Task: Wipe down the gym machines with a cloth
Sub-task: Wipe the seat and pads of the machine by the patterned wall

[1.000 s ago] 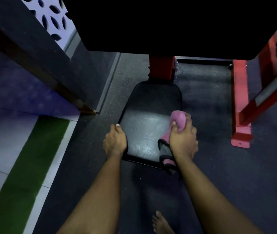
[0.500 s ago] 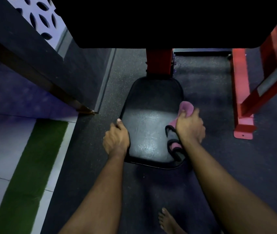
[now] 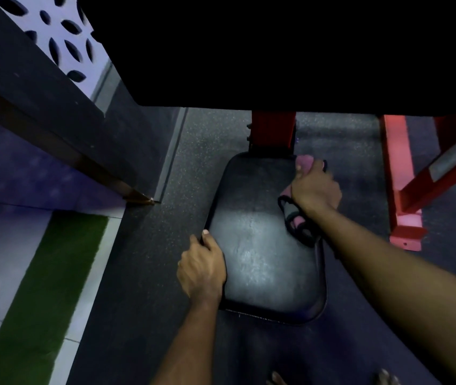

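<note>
Over the far right corner of the black padded vinyl seat (image 3: pixel 260 245), in the head view, the pink and grey cloth (image 3: pixel 304 163) is bunched under the right grip (image 3: pixel 315 190). A pink fold is shown beyond the knuckles, and a dark-edged tail is trailed back along the seat's right edge towards the wrist.

The cloth is judged light, soft and limp. No shape of its own would be kept, so it is best gathered into a wad in the palm, as is done here, so that pressure is spread and the loose tail is not dragged off the pad. The seat's surface has a dull sheen and is judged firm enough to be pressed on, with the cloth expected to slide easily over it.

The right grip is clenched round the cloth, which is pressed down on the seat close to the red steel post (image 3: pixel 272 129). The left grip (image 3: pixel 201 268) is curled over the seat's left rim, one fingertip lying on top at the edge and the rest passing out of sight below. The seat appears to be steadied by it, and nothing else is held.
</note>
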